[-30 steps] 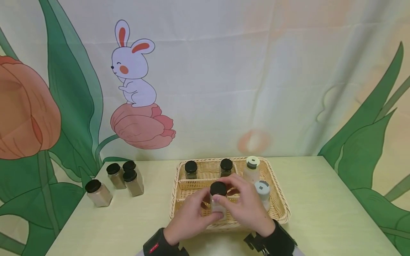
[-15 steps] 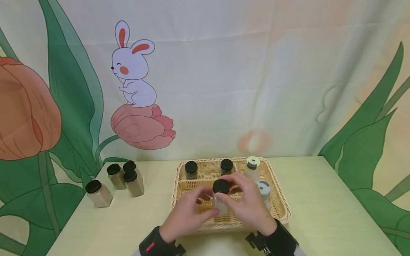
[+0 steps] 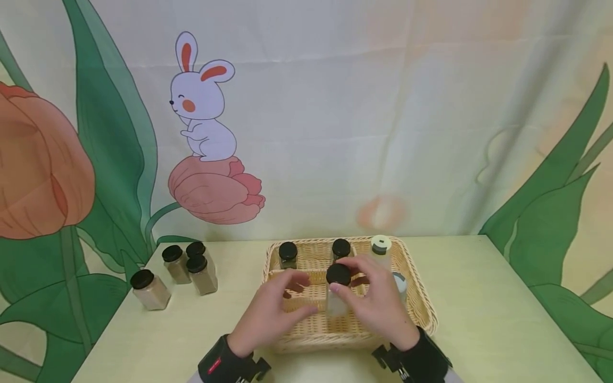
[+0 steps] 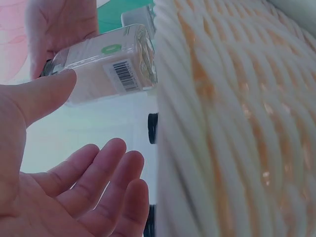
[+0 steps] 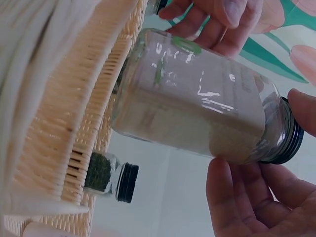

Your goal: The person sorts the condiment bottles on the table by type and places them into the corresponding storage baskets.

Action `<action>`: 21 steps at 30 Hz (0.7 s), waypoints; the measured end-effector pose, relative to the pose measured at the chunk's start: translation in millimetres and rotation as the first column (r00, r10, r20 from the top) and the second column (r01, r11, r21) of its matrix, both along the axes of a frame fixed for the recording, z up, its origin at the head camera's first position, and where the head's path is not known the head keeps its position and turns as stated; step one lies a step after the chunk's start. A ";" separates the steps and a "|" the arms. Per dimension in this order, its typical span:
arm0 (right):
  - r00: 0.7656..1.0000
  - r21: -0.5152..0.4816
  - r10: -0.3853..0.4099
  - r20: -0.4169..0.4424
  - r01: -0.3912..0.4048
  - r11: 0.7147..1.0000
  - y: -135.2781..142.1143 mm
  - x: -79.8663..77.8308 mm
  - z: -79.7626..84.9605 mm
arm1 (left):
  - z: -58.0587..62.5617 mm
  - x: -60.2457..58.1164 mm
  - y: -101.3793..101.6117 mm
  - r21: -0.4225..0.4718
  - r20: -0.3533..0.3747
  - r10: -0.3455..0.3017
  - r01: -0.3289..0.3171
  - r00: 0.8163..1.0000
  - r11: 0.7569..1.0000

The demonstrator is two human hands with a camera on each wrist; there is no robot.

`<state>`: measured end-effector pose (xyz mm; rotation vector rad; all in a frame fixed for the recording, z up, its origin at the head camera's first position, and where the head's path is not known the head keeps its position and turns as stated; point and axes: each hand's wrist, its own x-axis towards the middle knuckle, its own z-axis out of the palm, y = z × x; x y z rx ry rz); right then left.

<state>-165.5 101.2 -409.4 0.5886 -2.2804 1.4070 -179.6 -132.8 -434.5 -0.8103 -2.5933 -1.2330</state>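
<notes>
wicker basket [image 3: 325, 343] is sitting near the middle of the bench [image 3: 483, 303], and the right hand [image 3: 380, 304] is holding a black-lidded glass jar [image 3: 337, 307] upright over its near middle part, fingers and thumb bending round lid and shoulder. whether the jar's base is touching the basket floor is hard to tell. the left hand [image 3: 267, 311] is hovering at the jar's 9 o'clock, fingers curving wide apart and gripping nothing.

the work is looking roughly half done: in the basket one small jar [image 3: 288, 263] is standing toward 11 o'clock, another small jar [image 3: 341, 249] at 12, a cream-capped bottle [image 3: 381, 258] toward 1, and a pale-capped bottle [image 3: 402, 290] at 3, partly behind the right hand. four more jars [image 3: 203, 277] are waiting on the bench at the basket's 9 o'clock.

a low divider [image 3: 316, 277] is running beyond the held jar and the rim is rising at 6 o'clock; room is opening toward 9.
</notes>
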 end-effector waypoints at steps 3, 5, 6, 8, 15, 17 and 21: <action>1.000 0.001 -0.010 -0.027 0.010 1.000 2.7 -2.4 0.0 | 1.2 -0.5 -3.3 -0.009 0.003 0.011 -0.011 1.000 1.000; 0.999 0.002 -0.013 -0.034 0.013 1.000 4.0 -5.3 -1.0 | 2.2 -0.7 -5.9 -0.022 0.007 0.025 -0.025 1.000 0.999; 0.999 0.005 -0.017 -0.034 0.017 1.000 4.6 -6.9 -1.4 | 2.8 -0.9 -7.4 -0.027 0.015 0.032 -0.032 0.999 0.999; 0.999 0.009 -0.026 -0.032 0.027 1.000 5.7 -9.9 -2.4 | 4.3 -0.9 -11.1 -0.035 0.026 0.048 -0.047 0.999 0.998; 0.995 0.029 -0.082 -0.059 0.084 0.996 7.9 -18.6 -5.6 | 4.6 -2.1 -31.9 -0.066 0.024 0.135 -0.133 0.991 0.989; 0.994 0.042 -0.089 -0.063 0.091 0.995 7.7 -20.0 -6.4 | 3.6 -2.7 -39.9 -0.078 0.030 0.169 -0.166 0.985 0.983; 0.992 0.059 -0.095 -0.082 0.100 0.993 7.9 -22.7 -7.7 | 2.1 -3.8 -58.0 -0.089 0.025 0.222 -0.219 0.975 0.972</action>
